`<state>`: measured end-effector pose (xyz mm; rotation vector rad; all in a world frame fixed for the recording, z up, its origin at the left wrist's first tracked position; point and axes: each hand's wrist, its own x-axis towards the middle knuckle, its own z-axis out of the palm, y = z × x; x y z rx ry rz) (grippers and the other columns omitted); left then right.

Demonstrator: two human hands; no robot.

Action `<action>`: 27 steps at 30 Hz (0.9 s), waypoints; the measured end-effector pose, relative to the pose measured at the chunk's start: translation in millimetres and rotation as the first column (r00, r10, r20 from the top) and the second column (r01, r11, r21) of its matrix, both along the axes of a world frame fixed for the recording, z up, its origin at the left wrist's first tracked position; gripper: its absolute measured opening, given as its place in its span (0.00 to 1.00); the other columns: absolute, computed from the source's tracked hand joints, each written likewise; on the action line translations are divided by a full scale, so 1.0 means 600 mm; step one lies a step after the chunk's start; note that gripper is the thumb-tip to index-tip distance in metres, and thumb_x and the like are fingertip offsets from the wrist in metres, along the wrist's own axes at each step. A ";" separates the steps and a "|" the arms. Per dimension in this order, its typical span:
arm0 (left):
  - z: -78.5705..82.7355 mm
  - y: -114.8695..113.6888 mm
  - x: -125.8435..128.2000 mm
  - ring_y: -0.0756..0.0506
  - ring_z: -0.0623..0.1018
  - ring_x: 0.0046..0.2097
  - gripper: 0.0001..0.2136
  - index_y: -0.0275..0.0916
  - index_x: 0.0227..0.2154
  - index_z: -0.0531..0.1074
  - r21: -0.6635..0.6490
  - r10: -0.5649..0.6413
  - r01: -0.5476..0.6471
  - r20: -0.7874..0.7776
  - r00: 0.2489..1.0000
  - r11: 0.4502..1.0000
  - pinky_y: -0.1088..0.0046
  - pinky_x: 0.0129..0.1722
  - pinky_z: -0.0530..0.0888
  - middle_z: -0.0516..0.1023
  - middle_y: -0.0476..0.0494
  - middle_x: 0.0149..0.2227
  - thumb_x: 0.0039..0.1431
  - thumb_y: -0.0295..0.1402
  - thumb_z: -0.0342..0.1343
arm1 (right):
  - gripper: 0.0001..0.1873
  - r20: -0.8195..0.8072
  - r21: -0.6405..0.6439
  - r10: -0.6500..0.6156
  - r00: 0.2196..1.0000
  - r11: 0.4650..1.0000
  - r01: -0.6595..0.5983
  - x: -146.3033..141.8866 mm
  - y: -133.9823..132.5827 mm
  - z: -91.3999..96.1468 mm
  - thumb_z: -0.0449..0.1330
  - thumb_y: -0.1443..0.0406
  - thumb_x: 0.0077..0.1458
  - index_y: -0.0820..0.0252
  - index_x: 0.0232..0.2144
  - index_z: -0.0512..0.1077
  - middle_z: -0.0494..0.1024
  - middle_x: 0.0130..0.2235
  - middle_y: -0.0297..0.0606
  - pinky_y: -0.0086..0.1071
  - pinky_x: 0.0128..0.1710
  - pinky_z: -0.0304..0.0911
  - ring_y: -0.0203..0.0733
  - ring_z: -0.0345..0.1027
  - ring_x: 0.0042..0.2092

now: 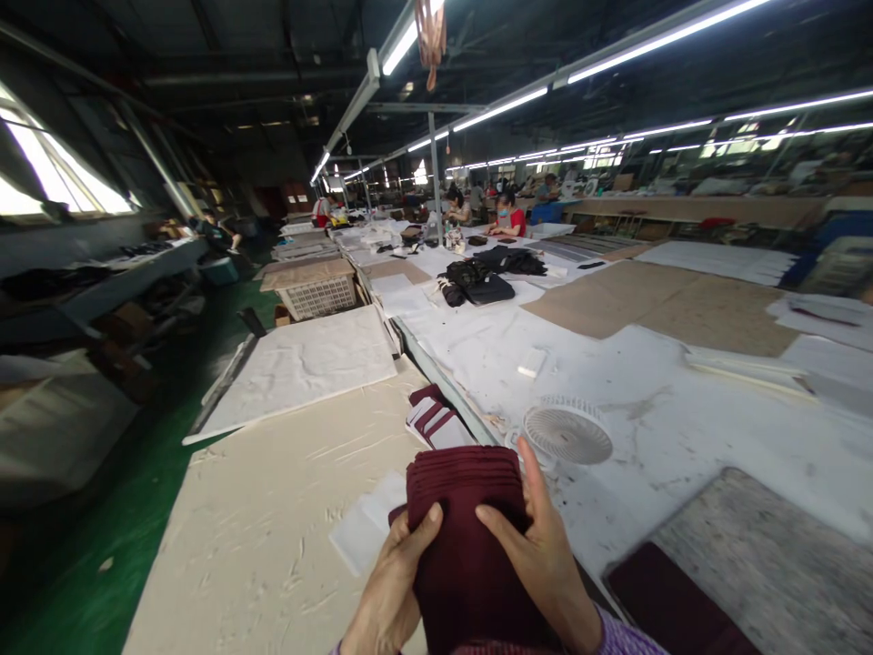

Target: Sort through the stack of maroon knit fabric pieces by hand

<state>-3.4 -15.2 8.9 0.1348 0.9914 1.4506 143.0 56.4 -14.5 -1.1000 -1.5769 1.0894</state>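
Hall: a long factory floor under strip lights, with other people (508, 216) seated far down the line, well apart from the wearer
Work table (682, 428): white-covered and running away from the camera, with brown card sheets laid flat on it
Cutting board (273, 537): a pale scored slab at the left, low and near so pieces can be set down within reach
Maroon stack (464, 518): cut fabric pieces squared into one pile, raised off the board in front of the wearer, edges aligned so the layers stay together
Fan (567, 431): small and white, lying face up just beyond the stack
Left hand (392, 582): closed around the stack's left side, thumb on top
Right hand (538, 555): clasps the right side, fingers spread over the top to keep layers from sliding
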 end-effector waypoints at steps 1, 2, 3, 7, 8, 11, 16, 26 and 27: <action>0.002 0.000 0.001 0.40 0.80 0.41 0.14 0.33 0.37 0.76 -0.015 0.007 -0.007 0.018 1.000 1.000 0.66 0.46 0.74 0.82 0.39 0.35 0.47 0.33 0.65 | 0.36 0.011 0.005 0.027 1.000 1.000 -0.027 0.004 0.001 0.000 0.61 0.59 0.50 0.56 0.60 0.55 0.66 0.58 0.45 0.42 0.53 0.62 0.48 0.64 0.54; 0.004 0.000 0.001 0.40 0.80 0.41 0.15 0.33 0.38 0.75 -0.027 0.022 -0.021 0.030 0.999 0.999 0.65 0.46 0.74 0.82 0.38 0.35 0.47 0.32 0.65 | 0.31 0.022 0.005 0.062 0.998 0.998 -0.063 0.009 0.002 0.001 0.60 0.59 0.51 0.55 0.57 0.60 0.68 0.56 0.44 0.41 0.52 0.62 0.48 0.66 0.53; 0.006 0.000 0.001 0.40 0.80 0.41 0.16 0.33 0.39 0.75 -0.033 0.036 -0.035 0.039 0.999 0.999 0.65 0.46 0.74 0.82 0.38 0.35 0.46 0.32 0.65 | 0.26 0.033 -0.002 0.103 0.994 0.995 -0.103 0.014 0.003 0.004 0.60 0.59 0.51 0.55 0.53 0.65 0.70 0.54 0.43 0.40 0.51 0.63 0.47 0.67 0.51; 0.009 -0.005 -0.007 0.40 0.80 0.41 0.16 0.32 0.38 0.75 -0.037 0.064 -0.063 0.049 0.997 0.997 0.64 0.46 0.75 0.82 0.38 0.36 0.45 0.32 0.66 | 0.16 0.013 -0.119 0.216 0.976 0.970 -0.212 0.028 0.009 0.022 0.61 0.59 0.50 0.55 0.42 0.70 0.76 0.44 0.40 0.37 0.45 0.66 0.45 0.70 0.44; 0.009 -0.007 -0.008 0.40 0.80 0.42 0.16 0.33 0.38 0.75 -0.034 0.064 -0.063 0.050 0.997 0.997 0.65 0.47 0.74 0.82 0.38 0.36 0.45 0.32 0.66 | 0.17 -0.016 -0.167 0.234 0.972 0.958 -0.234 0.029 0.009 0.026 0.61 0.59 0.50 0.55 0.43 0.69 0.76 0.42 0.39 0.36 0.43 0.67 0.45 0.71 0.43; 0.012 -0.012 -0.011 0.40 0.80 0.42 0.15 0.33 0.38 0.75 -0.009 0.048 -0.047 0.049 0.998 0.999 0.66 0.46 0.75 0.82 0.39 0.36 0.46 0.32 0.66 | 0.20 -0.166 -0.310 0.292 0.942 0.891 -0.331 0.029 0.008 0.034 0.61 0.58 0.50 0.53 0.46 0.65 0.77 0.38 0.37 0.35 0.38 0.67 0.43 0.72 0.37; 0.014 -0.015 -0.014 0.40 0.80 0.42 0.13 0.33 0.37 0.76 0.022 0.018 -0.018 0.042 0.999 1.000 0.68 0.44 0.75 0.82 0.39 0.35 0.46 0.31 0.65 | 0.22 -0.355 -0.419 0.331 0.874 0.779 -0.466 0.034 0.007 0.035 0.62 0.58 0.49 0.54 0.45 0.62 0.77 0.38 0.38 0.35 0.37 0.67 0.42 0.72 0.37; 0.018 -0.002 -0.005 0.41 0.80 0.41 0.12 0.35 0.38 0.77 0.056 0.058 -0.061 0.053 0.997 0.997 0.66 0.47 0.74 0.82 0.40 0.35 0.48 0.31 0.64 | 0.20 -0.112 -0.409 0.352 0.929 0.836 -0.366 0.009 0.001 0.040 0.59 0.54 0.52 0.60 0.42 0.73 0.79 0.40 0.41 0.39 0.43 0.67 0.49 0.72 0.43; 0.016 -0.002 -0.005 0.41 0.80 0.41 0.13 0.35 0.38 0.77 0.061 0.057 -0.060 0.048 0.997 0.996 0.66 0.46 0.74 0.82 0.40 0.36 0.48 0.31 0.64 | 0.20 -0.091 -0.406 0.340 0.936 0.845 -0.347 0.006 0.001 0.041 0.59 0.54 0.52 0.60 0.44 0.73 0.79 0.41 0.42 0.39 0.43 0.67 0.49 0.72 0.43</action>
